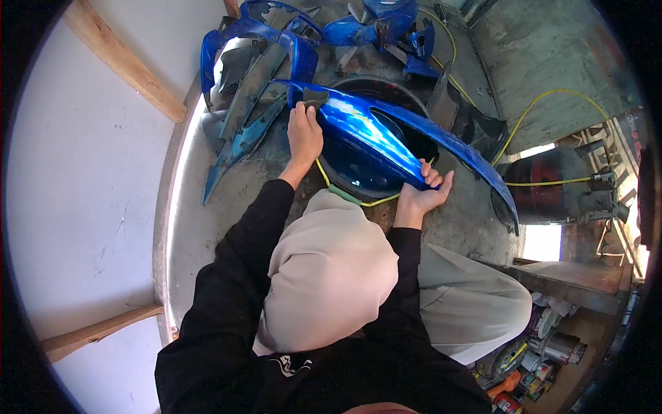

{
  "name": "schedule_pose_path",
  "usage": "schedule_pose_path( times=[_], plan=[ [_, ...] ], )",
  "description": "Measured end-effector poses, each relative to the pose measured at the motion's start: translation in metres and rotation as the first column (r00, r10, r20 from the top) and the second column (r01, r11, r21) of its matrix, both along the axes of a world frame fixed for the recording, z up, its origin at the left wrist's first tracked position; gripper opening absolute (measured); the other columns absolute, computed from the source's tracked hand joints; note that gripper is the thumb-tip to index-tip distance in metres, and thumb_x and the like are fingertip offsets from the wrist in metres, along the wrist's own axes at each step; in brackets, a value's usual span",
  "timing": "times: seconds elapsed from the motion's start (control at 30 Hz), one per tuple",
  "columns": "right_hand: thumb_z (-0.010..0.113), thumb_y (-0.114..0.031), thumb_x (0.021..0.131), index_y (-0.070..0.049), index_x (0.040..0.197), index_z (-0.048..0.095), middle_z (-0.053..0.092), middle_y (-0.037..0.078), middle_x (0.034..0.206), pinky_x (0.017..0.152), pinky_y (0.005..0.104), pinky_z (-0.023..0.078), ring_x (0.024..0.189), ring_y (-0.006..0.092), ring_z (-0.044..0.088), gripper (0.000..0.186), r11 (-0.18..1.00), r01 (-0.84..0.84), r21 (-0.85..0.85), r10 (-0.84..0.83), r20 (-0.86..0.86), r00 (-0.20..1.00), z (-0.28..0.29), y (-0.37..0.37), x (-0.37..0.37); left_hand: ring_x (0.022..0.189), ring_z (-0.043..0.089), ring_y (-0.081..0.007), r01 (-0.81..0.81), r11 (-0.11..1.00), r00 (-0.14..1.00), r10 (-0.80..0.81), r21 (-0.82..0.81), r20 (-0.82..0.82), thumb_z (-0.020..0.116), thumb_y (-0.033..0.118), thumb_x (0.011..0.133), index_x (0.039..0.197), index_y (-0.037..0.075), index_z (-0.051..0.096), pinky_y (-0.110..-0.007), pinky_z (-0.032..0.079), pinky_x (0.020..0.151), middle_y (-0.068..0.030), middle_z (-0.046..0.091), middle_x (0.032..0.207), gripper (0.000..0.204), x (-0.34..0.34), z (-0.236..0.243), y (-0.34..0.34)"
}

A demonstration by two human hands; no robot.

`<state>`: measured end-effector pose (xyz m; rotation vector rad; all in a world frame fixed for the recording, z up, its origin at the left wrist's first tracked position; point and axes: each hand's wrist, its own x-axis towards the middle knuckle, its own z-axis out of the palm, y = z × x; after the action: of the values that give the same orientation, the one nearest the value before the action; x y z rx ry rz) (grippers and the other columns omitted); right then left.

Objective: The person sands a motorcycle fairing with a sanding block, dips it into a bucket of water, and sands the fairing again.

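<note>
A long, glossy blue motorcycle fairing panel [362, 131] lies across both my hands, with a pointed arm of it reaching to the right. My left hand [304, 134] grips its left end, the fingers closed at the edge. At the lower right end, my right hand [424, 195] holds the panel's narrow part with the fingers curled over it. Beneath the panel is a round dark basin [345, 176], partly hidden by it. Whether the panel touches the basin, I cannot tell.
More blue fairing pieces [303, 62] stand at the back left, others [376, 31] at the far middle. A worn blue-grey panel [252, 136] leans at left. A yellow hose [552, 183] runs to a dark tank [552, 169] at right. Tools [552, 347] fill a shelf below.
</note>
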<state>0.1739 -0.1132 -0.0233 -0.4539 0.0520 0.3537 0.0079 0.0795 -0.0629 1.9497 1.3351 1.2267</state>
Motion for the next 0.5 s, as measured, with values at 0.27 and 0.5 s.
schedule_pose_path(
  times=[0.27, 0.5],
  plan=[
    [0.053, -0.038, 0.103, -0.020, 0.057, 0.028, 0.034, 0.002, 0.054, 0.087, 0.0464, 0.048, 0.059, 0.0207, 0.045, 0.055, 1.000, 0.008, -0.025, -0.006, 0.085, 0.996, -0.001, -0.011, 0.026, 0.103, 0.062, -0.0432, -0.122, 0.971, 0.984, 0.091, 0.203, 0.156, 0.053, 0.012, 0.103, 0.109, -0.001, 0.060, -0.049, 0.048, 0.089, -0.0213, 0.064, 0.109, 0.016, -0.036, 0.018, 0.014],
    [0.051, -0.038, 0.105, -0.019, 0.055, 0.031, 0.037, 0.002, 0.051, 0.086, 0.0474, 0.048, 0.056, 0.0202, 0.045, 0.057, 0.998, -0.061, -0.015, 0.062, 0.104, 0.993, -0.004, 0.006, 0.014, 0.108, 0.067, -0.0370, 0.241, 0.886, 0.955, -0.144, 0.395, -0.259, 0.055, 0.005, 0.098, 0.127, 0.000, 0.066, -0.047, 0.051, 0.092, -0.0204, 0.071, 0.116, 0.031, -0.017, 0.037, 0.002]
  ],
)
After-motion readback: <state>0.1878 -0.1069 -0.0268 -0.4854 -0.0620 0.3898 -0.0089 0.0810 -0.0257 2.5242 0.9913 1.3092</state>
